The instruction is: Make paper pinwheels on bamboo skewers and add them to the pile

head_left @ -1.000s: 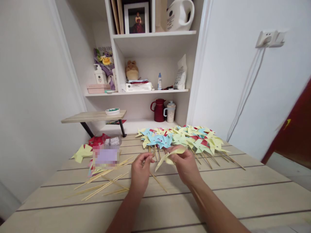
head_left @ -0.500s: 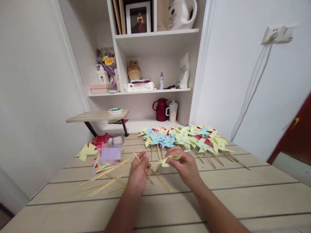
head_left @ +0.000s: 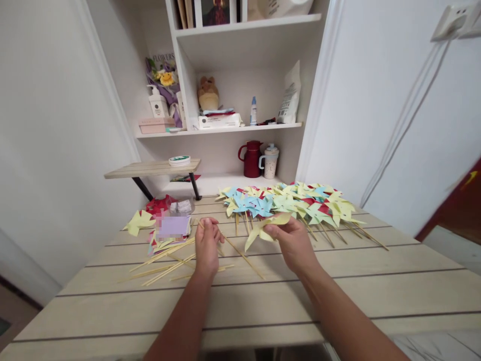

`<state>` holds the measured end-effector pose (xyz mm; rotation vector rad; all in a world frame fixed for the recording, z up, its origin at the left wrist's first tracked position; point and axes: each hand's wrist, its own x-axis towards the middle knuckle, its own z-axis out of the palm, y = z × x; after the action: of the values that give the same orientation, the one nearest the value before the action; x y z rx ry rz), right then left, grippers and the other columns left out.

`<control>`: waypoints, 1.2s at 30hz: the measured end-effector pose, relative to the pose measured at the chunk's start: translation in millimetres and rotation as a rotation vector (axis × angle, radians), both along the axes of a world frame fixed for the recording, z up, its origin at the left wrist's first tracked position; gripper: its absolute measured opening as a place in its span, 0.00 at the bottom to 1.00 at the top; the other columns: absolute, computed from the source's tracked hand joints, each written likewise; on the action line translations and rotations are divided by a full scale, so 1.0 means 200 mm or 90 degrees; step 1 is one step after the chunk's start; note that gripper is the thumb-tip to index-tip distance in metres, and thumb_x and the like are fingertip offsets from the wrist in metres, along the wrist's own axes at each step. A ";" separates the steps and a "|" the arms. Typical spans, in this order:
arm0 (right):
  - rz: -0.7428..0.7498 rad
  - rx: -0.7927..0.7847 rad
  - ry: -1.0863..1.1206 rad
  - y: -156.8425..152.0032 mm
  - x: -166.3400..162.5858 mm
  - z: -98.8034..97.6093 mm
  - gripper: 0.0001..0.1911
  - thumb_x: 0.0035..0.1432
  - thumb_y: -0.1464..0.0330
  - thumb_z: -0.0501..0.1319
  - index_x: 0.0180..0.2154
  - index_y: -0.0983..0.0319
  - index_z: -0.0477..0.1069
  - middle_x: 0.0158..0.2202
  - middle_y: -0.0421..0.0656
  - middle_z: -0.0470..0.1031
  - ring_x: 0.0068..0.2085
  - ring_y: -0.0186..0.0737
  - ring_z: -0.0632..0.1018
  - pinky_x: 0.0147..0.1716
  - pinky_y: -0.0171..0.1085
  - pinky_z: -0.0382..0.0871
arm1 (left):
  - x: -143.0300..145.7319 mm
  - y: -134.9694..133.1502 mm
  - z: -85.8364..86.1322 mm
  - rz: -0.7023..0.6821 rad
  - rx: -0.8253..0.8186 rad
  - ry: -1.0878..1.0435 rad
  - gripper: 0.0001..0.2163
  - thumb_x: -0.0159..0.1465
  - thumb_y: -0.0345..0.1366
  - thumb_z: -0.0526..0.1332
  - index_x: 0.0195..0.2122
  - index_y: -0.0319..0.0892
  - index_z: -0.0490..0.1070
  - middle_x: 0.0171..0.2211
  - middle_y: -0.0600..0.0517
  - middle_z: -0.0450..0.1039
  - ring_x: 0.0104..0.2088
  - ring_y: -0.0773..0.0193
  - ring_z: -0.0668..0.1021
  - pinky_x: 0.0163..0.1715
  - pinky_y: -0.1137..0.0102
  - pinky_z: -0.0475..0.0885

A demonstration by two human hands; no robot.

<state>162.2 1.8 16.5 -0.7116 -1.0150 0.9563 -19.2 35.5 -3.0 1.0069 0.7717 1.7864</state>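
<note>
My right hand [head_left: 292, 241] pinches a folded yellow paper pinwheel [head_left: 266, 228] just above the wooden table [head_left: 338, 281]. My left hand [head_left: 207, 244] is closed around a thin bamboo stick [head_left: 210, 235] beside the loose sticks [head_left: 167, 260]. Another stick [head_left: 244, 256] lies on the table between my hands. Behind them lies a row of finished pinwheels [head_left: 289, 203] in yellow, blue, green and red, their sticks pointing toward me.
Cut paper squares [head_left: 165, 230] and a yellow pinwheel blank [head_left: 139, 223] lie at the left. A small wooden stand [head_left: 152, 168] and white shelves with a red jug [head_left: 252, 158], cup [head_left: 269, 161] and bottles stand behind. Walls close both sides.
My left hand moved left toward the loose sticks and picked one up. My right hand lifted the yellow pinwheel slightly. The view tilted downward.
</note>
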 end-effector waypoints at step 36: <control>-0.043 0.336 -0.390 -0.06 0.01 0.03 0.11 0.56 0.76 0.66 0.35 0.53 0.82 0.31 0.43 0.80 0.36 0.44 0.77 0.38 0.43 0.71 | 0.02 -0.09 0.01 -0.101 0.108 0.421 0.13 0.66 0.44 0.58 0.29 0.43 0.72 0.28 0.52 0.66 0.31 0.62 0.70 0.33 0.70 0.63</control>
<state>164.5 -9.4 23.1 -0.5898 -1.6870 0.3677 -15.0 18.3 -0.8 1.7636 0.9066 1.3953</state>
